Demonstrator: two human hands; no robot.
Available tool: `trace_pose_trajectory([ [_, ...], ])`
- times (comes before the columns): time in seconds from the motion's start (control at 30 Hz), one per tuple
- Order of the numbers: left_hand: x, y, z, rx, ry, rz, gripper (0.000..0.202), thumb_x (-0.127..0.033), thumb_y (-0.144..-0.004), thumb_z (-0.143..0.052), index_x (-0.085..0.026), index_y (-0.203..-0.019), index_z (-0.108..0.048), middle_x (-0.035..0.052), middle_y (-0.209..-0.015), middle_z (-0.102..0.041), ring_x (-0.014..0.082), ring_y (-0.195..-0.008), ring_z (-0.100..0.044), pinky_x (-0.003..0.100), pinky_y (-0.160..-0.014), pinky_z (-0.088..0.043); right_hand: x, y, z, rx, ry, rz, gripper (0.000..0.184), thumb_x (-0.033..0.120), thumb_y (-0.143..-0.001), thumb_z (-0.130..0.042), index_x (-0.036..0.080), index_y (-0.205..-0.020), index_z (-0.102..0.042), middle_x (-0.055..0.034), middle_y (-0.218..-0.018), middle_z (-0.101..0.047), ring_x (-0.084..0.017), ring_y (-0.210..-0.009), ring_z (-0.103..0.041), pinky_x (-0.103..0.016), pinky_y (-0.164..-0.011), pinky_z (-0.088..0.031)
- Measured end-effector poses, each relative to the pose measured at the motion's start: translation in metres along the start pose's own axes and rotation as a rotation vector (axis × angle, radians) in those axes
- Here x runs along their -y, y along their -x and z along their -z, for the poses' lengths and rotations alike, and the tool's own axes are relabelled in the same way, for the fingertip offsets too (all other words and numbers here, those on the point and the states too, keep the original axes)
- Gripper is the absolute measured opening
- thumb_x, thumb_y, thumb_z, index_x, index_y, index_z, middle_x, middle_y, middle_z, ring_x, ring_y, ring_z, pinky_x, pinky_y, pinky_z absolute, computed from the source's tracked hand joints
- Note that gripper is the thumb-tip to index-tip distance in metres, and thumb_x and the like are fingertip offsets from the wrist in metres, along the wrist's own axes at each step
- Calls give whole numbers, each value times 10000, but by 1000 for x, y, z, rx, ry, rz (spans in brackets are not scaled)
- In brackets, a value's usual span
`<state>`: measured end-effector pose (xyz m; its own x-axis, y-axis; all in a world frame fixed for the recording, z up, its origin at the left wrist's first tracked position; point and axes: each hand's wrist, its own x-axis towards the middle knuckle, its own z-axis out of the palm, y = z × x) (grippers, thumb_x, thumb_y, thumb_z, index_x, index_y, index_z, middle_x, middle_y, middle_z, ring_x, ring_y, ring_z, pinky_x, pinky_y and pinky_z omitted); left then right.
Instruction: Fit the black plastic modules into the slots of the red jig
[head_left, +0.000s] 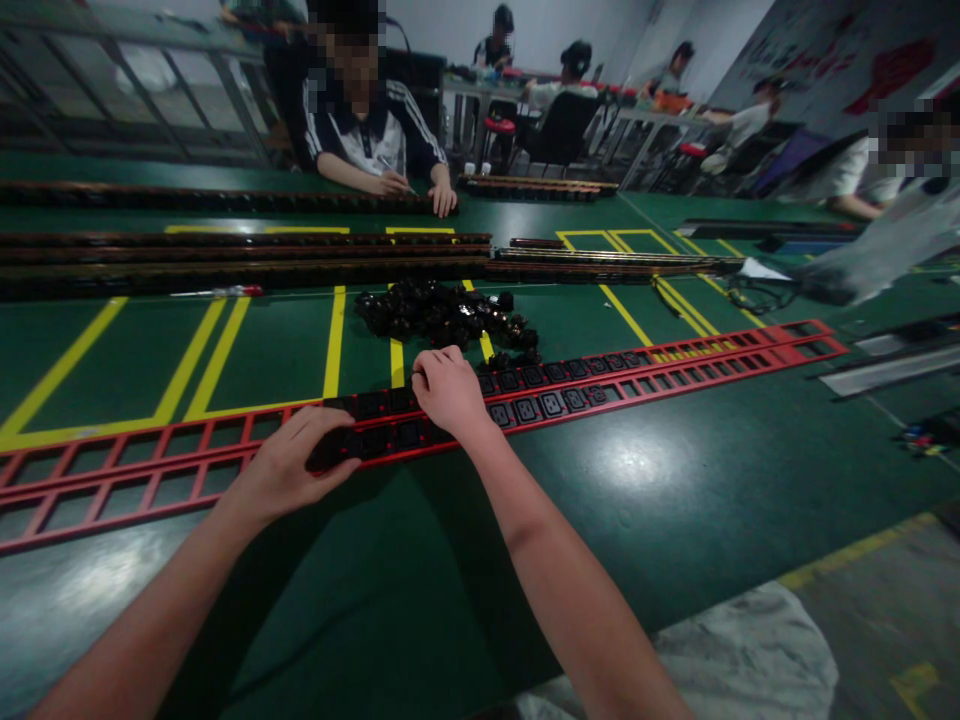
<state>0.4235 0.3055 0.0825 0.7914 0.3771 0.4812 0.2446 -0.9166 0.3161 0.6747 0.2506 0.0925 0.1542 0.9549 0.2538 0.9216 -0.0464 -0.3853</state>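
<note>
A long red frame [217,480] with two rows of rectangular openings lies across the green table. Black power sockets [551,403] fill many of its middle openings. My left hand [296,460] grips across the frame, fingers over the far side and thumb at the near edge, with black sockets between them. Further right, my right hand [451,390] rests over the frame with its fingers curled together; whatever they hold is hidden. Just beyond that hand sits a heap of loose black sockets [442,312].
Long dark strips [247,262] lie behind the heap, and a red-handled screwdriver [244,290] is at their left. Across the table a person [375,140] works with a pen. A plastic bag [885,250] and metal strips [892,370] are at the right. Yellow tape marks the table.
</note>
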Motion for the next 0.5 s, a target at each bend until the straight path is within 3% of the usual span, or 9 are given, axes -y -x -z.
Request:
trace_pose_trajectory([
  [0.5, 1, -4, -2, 40, 28, -41, 150, -248, -864, -625, -167, -988, -602, 92, -984, -677, 221, -954, -666, 359, -839, -561, 1, 1, 2, 7, -20, 0, 131, 204, -974, -496, 209, -998, -624, -62, -1067, -700, -258, -1131, -489, -387, -920, -460],
])
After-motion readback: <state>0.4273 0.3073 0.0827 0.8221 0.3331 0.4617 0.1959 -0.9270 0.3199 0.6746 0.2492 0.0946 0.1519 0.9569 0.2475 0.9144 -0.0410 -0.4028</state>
